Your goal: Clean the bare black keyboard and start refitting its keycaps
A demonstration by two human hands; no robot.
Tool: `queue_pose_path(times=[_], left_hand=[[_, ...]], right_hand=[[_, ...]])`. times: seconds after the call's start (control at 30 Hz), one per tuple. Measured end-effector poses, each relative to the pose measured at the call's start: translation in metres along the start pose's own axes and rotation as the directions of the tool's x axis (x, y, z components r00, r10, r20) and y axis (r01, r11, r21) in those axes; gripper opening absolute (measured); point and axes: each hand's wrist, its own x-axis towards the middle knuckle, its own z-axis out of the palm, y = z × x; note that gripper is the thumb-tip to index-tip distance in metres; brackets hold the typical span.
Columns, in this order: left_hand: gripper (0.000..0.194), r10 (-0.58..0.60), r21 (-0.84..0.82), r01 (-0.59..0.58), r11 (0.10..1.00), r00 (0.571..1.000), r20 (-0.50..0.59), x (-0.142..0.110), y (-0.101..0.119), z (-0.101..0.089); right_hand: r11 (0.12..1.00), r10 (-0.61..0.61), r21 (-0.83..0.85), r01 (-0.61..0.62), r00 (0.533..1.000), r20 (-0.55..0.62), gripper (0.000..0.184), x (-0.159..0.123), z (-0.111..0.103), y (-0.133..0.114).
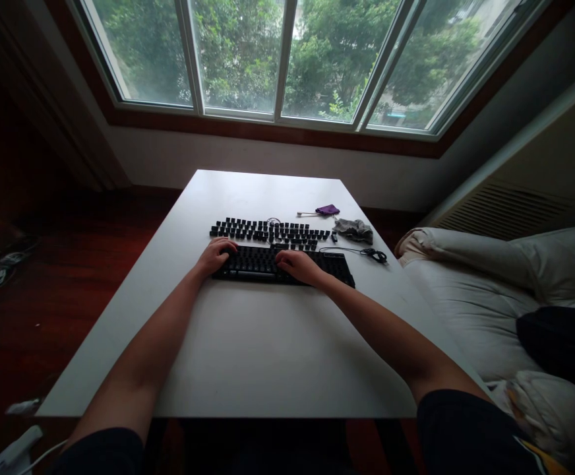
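A black keyboard (252,261) lies lengthwise across the white table. My left hand (214,256) is at its left end, with the fingers curled over the upper left corner and the thumb on the keys. Over the middle of the keyboard is my right hand (298,265), fingers bent and drawn together at the key area; what is between the fingertips, if anything, is hidden. Just behind the keyboard, many loose black keycaps (248,229) stand in rows on the table.
A crumpled grey cloth (354,230), a purple cloth (328,210) with thin sticks beside it, and a coiled black cable (374,255) lie on the white table (287,356). A pale sofa (465,310) adjoins the right side. Windows (238,59) are beyond the far edge.
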Motion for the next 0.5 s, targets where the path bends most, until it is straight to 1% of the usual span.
queue_pose_path(times=[0.1,0.2,0.4,0.5], left_hand=[[0.035,-0.012,0.005,0.012,1.0,1.0,0.003,0.0004,0.0,-0.0007],[0.036,-0.011,-0.007,0.011,1.0,1.0,0.006,0.0004,0.0001,-0.0013],[0.035,-0.025,-0.018,0.025,1.0,1.0,0.004,0.0001,0.0004,-0.0006],[0.035,-0.022,-0.013,0.022,1.0,1.0,-0.006,0.0004,0.0007,0.0002]], right_hand=[[0.991,-0.058,-0.119,0.054,0.998,-0.031,0.015,0.0003,0.0011,0.0009],[0.978,-0.1,-0.188,0.09,0.994,-0.047,0.017,-0.0009,0.0002,0.0032],[0.972,-0.11,-0.206,0.115,0.993,0.039,0.02,-0.0034,-0.0052,0.0069],[0.974,-0.096,-0.206,0.099,0.995,0.022,0.02,-0.0034,-0.0077,0.0047]])
